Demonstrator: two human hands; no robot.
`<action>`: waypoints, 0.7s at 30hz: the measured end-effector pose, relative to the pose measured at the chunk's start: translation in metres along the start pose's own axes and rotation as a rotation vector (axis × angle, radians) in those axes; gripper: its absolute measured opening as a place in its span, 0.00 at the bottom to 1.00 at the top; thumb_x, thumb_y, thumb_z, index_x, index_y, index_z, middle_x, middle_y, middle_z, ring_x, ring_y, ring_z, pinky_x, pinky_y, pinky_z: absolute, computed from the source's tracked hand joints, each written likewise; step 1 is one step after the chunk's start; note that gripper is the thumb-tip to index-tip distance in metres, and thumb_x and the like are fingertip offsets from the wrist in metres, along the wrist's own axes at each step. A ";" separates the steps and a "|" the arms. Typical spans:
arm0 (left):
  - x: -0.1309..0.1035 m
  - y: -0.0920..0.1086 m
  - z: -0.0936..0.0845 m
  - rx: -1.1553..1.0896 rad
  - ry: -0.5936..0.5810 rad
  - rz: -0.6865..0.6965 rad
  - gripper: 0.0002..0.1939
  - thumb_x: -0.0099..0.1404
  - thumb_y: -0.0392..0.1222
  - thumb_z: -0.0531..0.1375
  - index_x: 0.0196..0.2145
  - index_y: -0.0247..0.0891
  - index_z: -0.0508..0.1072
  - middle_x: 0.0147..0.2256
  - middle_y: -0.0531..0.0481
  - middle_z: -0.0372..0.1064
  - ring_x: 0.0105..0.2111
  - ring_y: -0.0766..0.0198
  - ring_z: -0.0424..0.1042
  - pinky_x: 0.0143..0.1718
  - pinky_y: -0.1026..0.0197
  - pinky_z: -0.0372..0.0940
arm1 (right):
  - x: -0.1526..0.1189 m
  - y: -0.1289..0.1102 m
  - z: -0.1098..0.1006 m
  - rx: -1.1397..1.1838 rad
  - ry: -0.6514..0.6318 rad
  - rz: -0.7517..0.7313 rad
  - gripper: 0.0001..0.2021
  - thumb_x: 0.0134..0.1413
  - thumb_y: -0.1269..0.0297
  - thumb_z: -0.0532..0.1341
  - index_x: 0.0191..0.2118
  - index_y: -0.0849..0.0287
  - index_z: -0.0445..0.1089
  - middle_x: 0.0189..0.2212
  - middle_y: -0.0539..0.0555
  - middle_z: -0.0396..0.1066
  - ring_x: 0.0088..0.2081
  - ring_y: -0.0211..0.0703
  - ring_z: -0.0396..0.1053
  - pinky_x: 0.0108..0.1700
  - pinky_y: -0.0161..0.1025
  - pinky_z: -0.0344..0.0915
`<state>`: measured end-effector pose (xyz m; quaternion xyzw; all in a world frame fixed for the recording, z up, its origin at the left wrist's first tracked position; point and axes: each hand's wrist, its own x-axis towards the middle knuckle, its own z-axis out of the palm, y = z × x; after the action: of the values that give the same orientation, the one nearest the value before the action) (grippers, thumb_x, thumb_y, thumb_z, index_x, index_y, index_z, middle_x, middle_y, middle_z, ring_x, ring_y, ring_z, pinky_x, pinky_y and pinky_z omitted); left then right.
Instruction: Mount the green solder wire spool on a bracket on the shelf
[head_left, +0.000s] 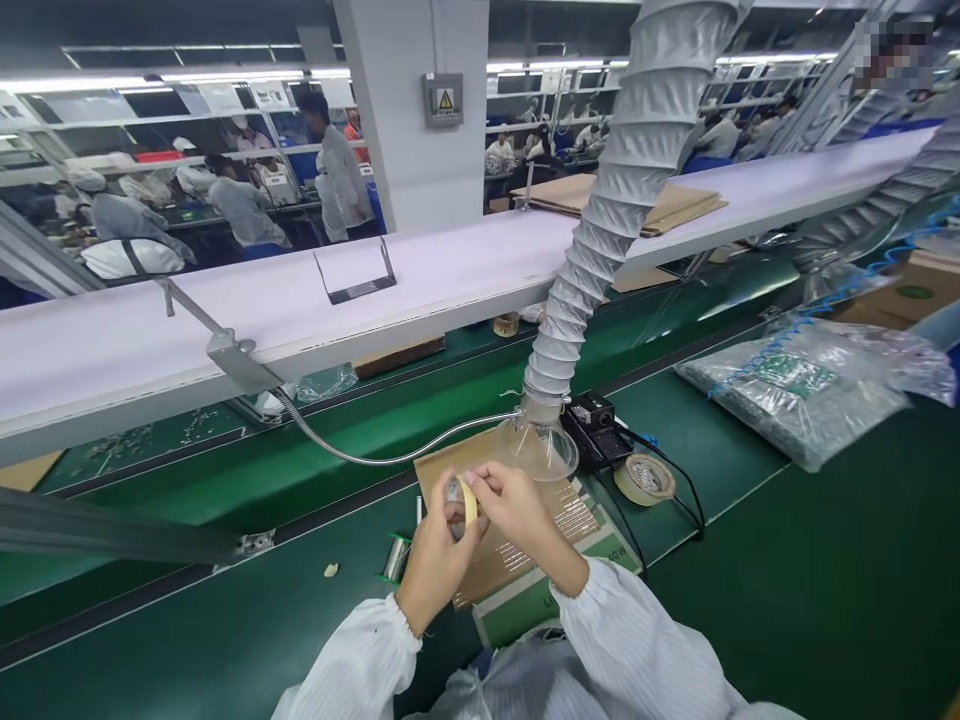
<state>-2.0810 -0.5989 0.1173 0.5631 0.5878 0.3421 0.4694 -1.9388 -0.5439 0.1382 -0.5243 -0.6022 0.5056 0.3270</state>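
Note:
My left hand (435, 565) is wrapped round a small roll of pale yellow tape (470, 504), held upright on its edge above the cardboard. With thumb and fingers pinched together, my right hand (516, 507) touches the upper right edge of that roll; whether a loose end of tape is between the fingertips is too small to tell. Under both hands lies a brown cardboard sheet (487, 582) with rows of thin wire-like pieces on its right part. A spool of silvery wire (396, 557) stands just left of my left hand.
A clear funnel hood (551, 452) on a grey flexible duct (592, 250) hangs close beyond my hands. Right of it are a black box with a cable (596, 430) and a larger tape roll (645, 480). A plastic-wrapped pack (795, 385) lies farther right. A raised white shelf (450, 270) crosses behind.

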 end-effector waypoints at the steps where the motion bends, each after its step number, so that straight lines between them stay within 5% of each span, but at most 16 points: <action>1: 0.001 -0.004 0.001 -0.001 0.000 -0.015 0.35 0.68 0.48 0.56 0.67 0.39 0.46 0.35 0.49 0.74 0.37 0.58 0.74 0.41 0.56 0.65 | 0.001 0.000 0.002 -0.014 -0.037 -0.017 0.15 0.64 0.55 0.56 0.33 0.59 0.71 0.26 0.53 0.75 0.28 0.42 0.71 0.30 0.36 0.62; 7: 0.004 -0.013 -0.014 0.083 -0.116 0.022 0.32 0.72 0.48 0.50 0.70 0.41 0.51 0.33 0.48 0.73 0.30 0.59 0.71 0.33 0.59 0.64 | 0.002 0.002 -0.009 -0.266 -0.149 -0.197 0.17 0.70 0.60 0.50 0.31 0.58 0.68 0.29 0.52 0.75 0.31 0.42 0.72 0.34 0.38 0.61; 13: 0.007 -0.014 -0.018 0.026 -0.132 0.020 0.34 0.72 0.58 0.49 0.68 0.38 0.54 0.34 0.46 0.73 0.33 0.56 0.72 0.35 0.57 0.66 | -0.004 -0.002 -0.014 -0.083 -0.258 -0.201 0.08 0.67 0.61 0.56 0.39 0.58 0.70 0.34 0.52 0.77 0.36 0.41 0.73 0.39 0.37 0.65; 21: -0.001 -0.007 -0.015 -0.029 -0.141 0.017 0.34 0.74 0.59 0.45 0.70 0.39 0.50 0.34 0.46 0.74 0.32 0.58 0.72 0.39 0.56 0.67 | 0.003 0.007 -0.018 -0.171 -0.062 -0.321 0.11 0.65 0.65 0.56 0.35 0.57 0.75 0.36 0.55 0.74 0.41 0.44 0.71 0.44 0.40 0.64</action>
<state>-2.0971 -0.5984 0.1158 0.5841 0.5434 0.3140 0.5148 -1.9213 -0.5363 0.1360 -0.4316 -0.7286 0.4099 0.3388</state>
